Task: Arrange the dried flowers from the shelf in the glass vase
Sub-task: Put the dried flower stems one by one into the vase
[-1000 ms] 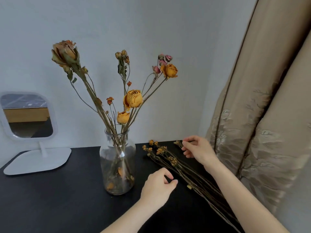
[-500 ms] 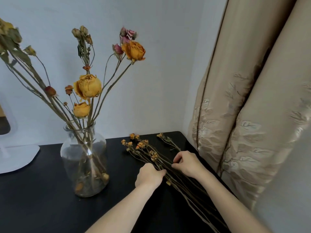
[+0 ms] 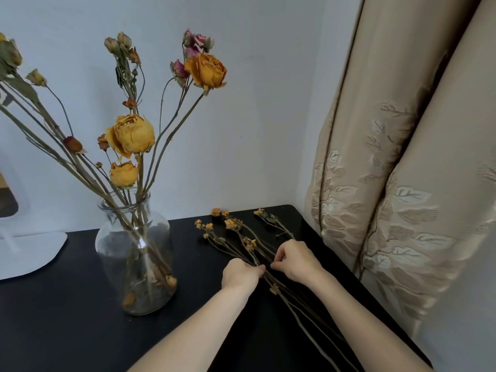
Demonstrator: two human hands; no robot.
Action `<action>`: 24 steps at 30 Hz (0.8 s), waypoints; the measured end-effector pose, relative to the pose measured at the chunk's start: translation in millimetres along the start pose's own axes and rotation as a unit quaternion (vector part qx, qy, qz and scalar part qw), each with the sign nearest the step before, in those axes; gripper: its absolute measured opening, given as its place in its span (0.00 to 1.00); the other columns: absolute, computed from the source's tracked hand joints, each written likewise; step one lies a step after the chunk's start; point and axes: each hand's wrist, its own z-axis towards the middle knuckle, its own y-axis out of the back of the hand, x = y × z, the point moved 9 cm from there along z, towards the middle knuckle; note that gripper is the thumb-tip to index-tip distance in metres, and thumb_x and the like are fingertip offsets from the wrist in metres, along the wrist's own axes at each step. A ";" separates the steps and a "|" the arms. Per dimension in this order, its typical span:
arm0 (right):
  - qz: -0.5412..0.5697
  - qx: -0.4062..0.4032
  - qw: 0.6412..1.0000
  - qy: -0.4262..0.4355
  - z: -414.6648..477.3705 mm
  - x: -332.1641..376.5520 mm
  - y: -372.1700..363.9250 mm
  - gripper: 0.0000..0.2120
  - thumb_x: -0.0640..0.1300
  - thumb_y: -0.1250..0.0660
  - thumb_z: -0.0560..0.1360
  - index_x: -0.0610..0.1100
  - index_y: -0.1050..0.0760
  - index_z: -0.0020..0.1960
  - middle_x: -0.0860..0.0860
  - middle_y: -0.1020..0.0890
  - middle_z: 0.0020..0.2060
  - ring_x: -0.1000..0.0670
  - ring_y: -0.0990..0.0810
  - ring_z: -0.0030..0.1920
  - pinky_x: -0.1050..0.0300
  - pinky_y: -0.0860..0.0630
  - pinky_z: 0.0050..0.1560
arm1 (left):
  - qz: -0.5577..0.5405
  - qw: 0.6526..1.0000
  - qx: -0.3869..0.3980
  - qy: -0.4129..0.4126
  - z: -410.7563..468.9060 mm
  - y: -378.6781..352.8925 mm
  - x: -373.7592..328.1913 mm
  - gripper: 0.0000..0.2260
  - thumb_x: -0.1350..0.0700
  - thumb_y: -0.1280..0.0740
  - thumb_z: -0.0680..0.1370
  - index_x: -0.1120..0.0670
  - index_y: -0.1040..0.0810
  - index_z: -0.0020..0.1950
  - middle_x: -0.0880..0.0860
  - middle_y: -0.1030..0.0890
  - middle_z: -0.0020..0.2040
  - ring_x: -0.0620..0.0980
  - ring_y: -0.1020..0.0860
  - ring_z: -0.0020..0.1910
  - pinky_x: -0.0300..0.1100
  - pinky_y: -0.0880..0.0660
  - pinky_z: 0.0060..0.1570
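Pinching the loose dried flower stems (image 3: 294, 311), left hand (image 3: 240, 273) and right hand (image 3: 295, 261) sat three o'clock from the glass vase (image 3: 134, 251).

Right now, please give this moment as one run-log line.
left hand: pinches loose stems | right hand: pinches them too | loose stems: flat on black shelf | glass vase: upright, holds dried roses

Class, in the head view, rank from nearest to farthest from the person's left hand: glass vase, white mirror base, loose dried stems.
1. loose dried stems: touching the left hand.
2. glass vase: apart, to its left.
3. white mirror base: at the far left edge.
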 end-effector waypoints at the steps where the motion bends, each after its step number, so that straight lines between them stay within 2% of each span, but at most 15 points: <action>1: -0.002 -0.004 1.000 -0.003 0.7 -0.9 0.6 0.06 0.47 0.31 0.73 0.45 0.20 0.46 0.49 0.18 0.44 0.51 0.20 0.45 0.55 0.21 0.48 | -0.005 1.000 -0.001 -0.002 -0.6 0.9 -1.4 0.11 0.52 0.31 0.75 0.60 0.20 0.45 0.56 0.25 0.34 0.52 0.23 0.34 0.45 0.26 0.38; 3: -0.003 -0.013 1.000 -0.008 2.1 -3.1 2.4 0.06 0.47 0.32 0.74 0.45 0.20 0.46 0.49 0.18 0.44 0.50 0.20 0.45 0.54 0.21 0.47 | -0.014 1.000 -0.005 -0.008 -1.3 3.2 -4.5 0.11 0.52 0.32 0.75 0.60 0.19 0.44 0.55 0.25 0.33 0.54 0.20 0.44 0.46 0.24 0.43; 4: -0.002 -0.017 1.000 -0.010 2.6 -4.2 3.2 0.05 0.47 0.32 0.74 0.45 0.20 0.45 0.49 0.19 0.43 0.50 0.20 0.45 0.54 0.21 0.47 | -0.019 1.000 -0.008 -0.011 -1.6 4.7 -5.8 0.10 0.52 0.32 0.75 0.60 0.19 0.43 0.53 0.26 0.33 0.54 0.21 0.45 0.45 0.25 0.42; 6: 0.000 -0.023 1.000 -0.014 3.5 -6.4 3.9 0.05 0.46 0.32 0.74 0.45 0.20 0.44 0.51 0.20 0.40 0.51 0.20 0.43 0.56 0.22 0.45 | -0.033 0.999 -0.015 -0.019 -2.0 8.3 -8.3 0.10 0.53 0.32 0.75 0.59 0.20 0.40 0.51 0.27 0.32 0.51 0.23 0.35 0.43 0.28 0.39; 8: -0.006 -0.026 0.999 -0.021 4.2 -8.3 3.9 0.05 0.46 0.32 0.74 0.46 0.20 0.42 0.52 0.22 0.37 0.52 0.21 0.41 0.57 0.23 0.42 | -0.036 0.999 -0.022 -0.028 -1.7 12.6 -10.3 0.11 0.53 0.32 0.75 0.59 0.21 0.38 0.51 0.26 0.32 0.48 0.27 0.32 0.42 0.28 0.41; 11: -0.009 -0.033 0.999 -0.029 5.9 -9.4 4.7 0.05 0.45 0.33 0.74 0.46 0.21 0.41 0.53 0.23 0.36 0.53 0.22 0.39 0.59 0.25 0.39 | -0.026 0.998 -0.029 -0.040 -0.6 19.8 -12.5 0.12 0.52 0.32 0.75 0.55 0.24 0.34 0.51 0.24 0.35 0.45 0.26 0.34 0.41 0.28 0.41; 15: -0.003 -0.037 0.999 -0.039 7.3 -9.8 4.1 0.07 0.45 0.33 0.74 0.46 0.23 0.38 0.53 0.23 0.34 0.55 0.23 0.36 0.60 0.26 0.38 | -0.009 0.996 -0.036 -0.075 -0.2 29.6 -16.9 0.11 0.51 0.33 0.76 0.54 0.27 0.36 0.51 0.27 0.37 0.43 0.32 0.31 0.35 0.34 0.33; 19: -0.006 -0.038 0.998 -0.046 6.3 -9.8 4.7 0.08 0.45 0.33 0.74 0.42 0.19 0.42 0.49 0.18 0.39 0.51 0.19 0.40 0.58 0.23 0.40 | 0.020 0.991 -0.052 -0.123 -7.4 37.5 -24.9 0.11 0.52 0.34 0.76 0.56 0.23 0.37 0.53 0.24 0.38 0.47 0.27 0.35 0.36 0.31 0.36; 24: -0.007 -0.040 0.998 -0.051 6.4 -10.7 4.1 0.08 0.45 0.33 0.74 0.41 0.19 0.44 0.47 0.17 0.41 0.50 0.18 0.42 0.56 0.20 0.44 | 0.072 0.983 -0.086 -0.143 -13.7 49.4 -28.2 0.11 0.52 0.34 0.76 0.57 0.20 0.38 0.52 0.20 0.38 0.45 0.24 0.37 0.38 0.30 0.37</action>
